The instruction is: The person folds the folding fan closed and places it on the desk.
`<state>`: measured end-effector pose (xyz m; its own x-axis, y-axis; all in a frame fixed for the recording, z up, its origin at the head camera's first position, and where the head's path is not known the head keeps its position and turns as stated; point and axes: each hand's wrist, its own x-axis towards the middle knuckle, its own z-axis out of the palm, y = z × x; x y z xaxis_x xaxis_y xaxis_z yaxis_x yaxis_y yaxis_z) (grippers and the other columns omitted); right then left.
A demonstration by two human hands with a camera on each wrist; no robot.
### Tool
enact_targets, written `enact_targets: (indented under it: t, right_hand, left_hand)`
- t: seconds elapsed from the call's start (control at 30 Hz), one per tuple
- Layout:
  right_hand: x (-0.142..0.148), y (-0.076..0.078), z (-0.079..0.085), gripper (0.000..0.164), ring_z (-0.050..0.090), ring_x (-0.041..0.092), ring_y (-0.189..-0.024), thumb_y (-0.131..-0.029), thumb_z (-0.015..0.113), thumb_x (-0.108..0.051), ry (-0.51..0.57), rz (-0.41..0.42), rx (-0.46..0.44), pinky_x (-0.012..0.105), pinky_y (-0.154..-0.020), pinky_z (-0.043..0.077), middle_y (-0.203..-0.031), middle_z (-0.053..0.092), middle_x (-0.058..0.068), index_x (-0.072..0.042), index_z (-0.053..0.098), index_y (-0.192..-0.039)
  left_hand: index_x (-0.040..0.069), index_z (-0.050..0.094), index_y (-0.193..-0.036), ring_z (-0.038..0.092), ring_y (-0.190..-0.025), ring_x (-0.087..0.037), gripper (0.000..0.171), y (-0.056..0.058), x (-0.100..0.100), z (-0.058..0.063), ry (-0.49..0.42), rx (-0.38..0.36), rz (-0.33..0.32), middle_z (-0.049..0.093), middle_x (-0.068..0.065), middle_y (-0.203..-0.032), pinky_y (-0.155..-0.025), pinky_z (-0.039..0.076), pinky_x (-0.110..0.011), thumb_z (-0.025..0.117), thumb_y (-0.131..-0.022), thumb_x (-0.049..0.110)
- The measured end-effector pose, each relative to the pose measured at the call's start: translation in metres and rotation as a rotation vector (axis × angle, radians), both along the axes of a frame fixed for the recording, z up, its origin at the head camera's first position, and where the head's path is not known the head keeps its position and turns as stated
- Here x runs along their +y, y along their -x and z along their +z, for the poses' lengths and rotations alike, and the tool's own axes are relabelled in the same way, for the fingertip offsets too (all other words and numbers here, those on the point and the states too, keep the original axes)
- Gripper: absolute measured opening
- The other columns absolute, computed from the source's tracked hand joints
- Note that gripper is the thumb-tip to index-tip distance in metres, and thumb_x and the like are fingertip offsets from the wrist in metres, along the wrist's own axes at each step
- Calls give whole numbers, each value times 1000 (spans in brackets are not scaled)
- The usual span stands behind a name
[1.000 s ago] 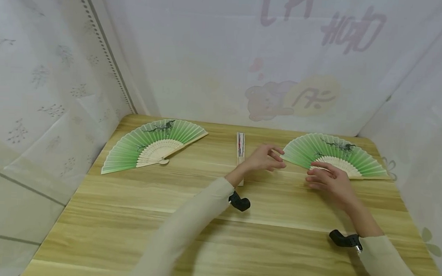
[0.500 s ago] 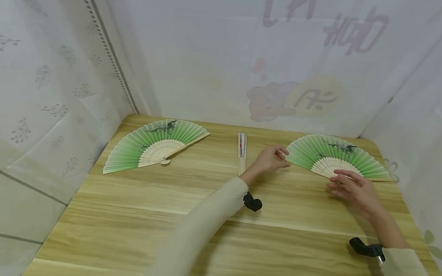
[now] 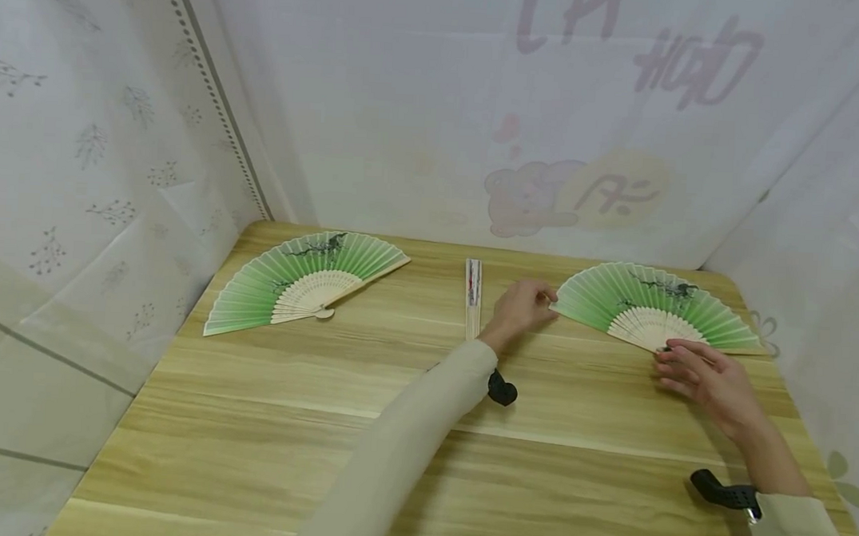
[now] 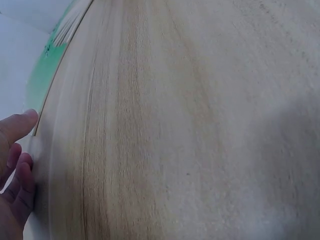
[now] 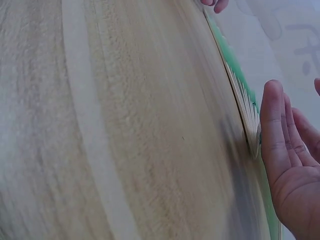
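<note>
An unfolded green folding fan (image 3: 592, 297) with pale ribs lies at the back right of the wooden table. At its left corner is my left hand (image 3: 520, 308). In the left wrist view the thumb (image 4: 22, 124) lies right at the end of the fan's outer stick, and a gap shows between it and the bent fingers (image 4: 22, 182). My right hand (image 3: 715, 384) is at the fan's pivot end. Its index finger (image 5: 272, 117) is straight beside the gathered ribs (image 5: 244, 107) in the right wrist view, with the thumb held apart.
A second open green fan (image 3: 244, 304) lies at the back left of the table (image 3: 285, 446). Between the two fans lies a narrow folded fan (image 3: 473, 294), its lower end covered by the left forearm. Printed cloth (image 3: 379, 114) hangs behind the table and at its sides.
My right hand has moved right, from over the fan's ribs to its pivot end. My left hand has come slightly right and down to the fan's left corner, its fingers drawing closer together.
</note>
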<state>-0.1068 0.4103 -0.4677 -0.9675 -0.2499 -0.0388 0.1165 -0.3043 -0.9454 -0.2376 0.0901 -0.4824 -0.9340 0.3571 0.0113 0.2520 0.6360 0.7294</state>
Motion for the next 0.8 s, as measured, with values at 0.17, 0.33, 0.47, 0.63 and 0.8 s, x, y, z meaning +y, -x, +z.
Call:
enact_targets:
  t: [0.17, 0.33, 0.47, 0.63, 0.8]
  right_hand:
    - [2, 0, 0, 30, 71, 29, -100, -109, 38, 4, 6, 9, 0, 44, -85, 57, -113, 70, 18, 8, 59, -130]
    - [3, -1, 1, 31, 71, 29, -100, -109, 37, 4, -1, 6, 9, 45, -85, 57, -113, 71, 18, 9, 59, -130]
    - [3, 0, 0, 30, 71, 29, -99, -109, 39, 4, -1, 2, -2, 45, -85, 57, -112, 71, 18, 8, 60, -129]
    - [3, 1, -3, 28, 71, 29, -99, -108, 41, 3, 11, 2, -23, 45, -86, 57, -111, 71, 18, 8, 60, -128]
    - [5, 1, -5, 30, 71, 29, -100, -109, 38, 4, 33, 23, -16, 45, -87, 57, -113, 71, 18, 8, 60, -129]
  left_hand:
    - [26, 78, -109, 57, -99, -7, 23, 0, 2, 1, 43, -20, 44, 64, 10, -109, -78, 49, -28, 84, -87, 28]
    - [27, 78, -111, 53, -97, -7, 23, -1, 4, 4, 125, -2, 36, 56, 8, -105, -73, 47, -27, 83, -88, 30]
    - [29, 79, -108, 52, -96, -5, 19, -1, 6, 3, 168, 14, 36, 56, 10, -104, -71, 46, -24, 81, -90, 32]
    - [30, 80, -100, 54, -95, -4, 10, 0, 9, 1, 192, 31, 59, 59, 12, -104, -70, 47, -23, 80, -91, 33]
    - [29, 79, -96, 57, -87, -2, 5, 2, 10, 0, 170, 21, 70, 64, 17, -94, -66, 47, -21, 80, -91, 31]
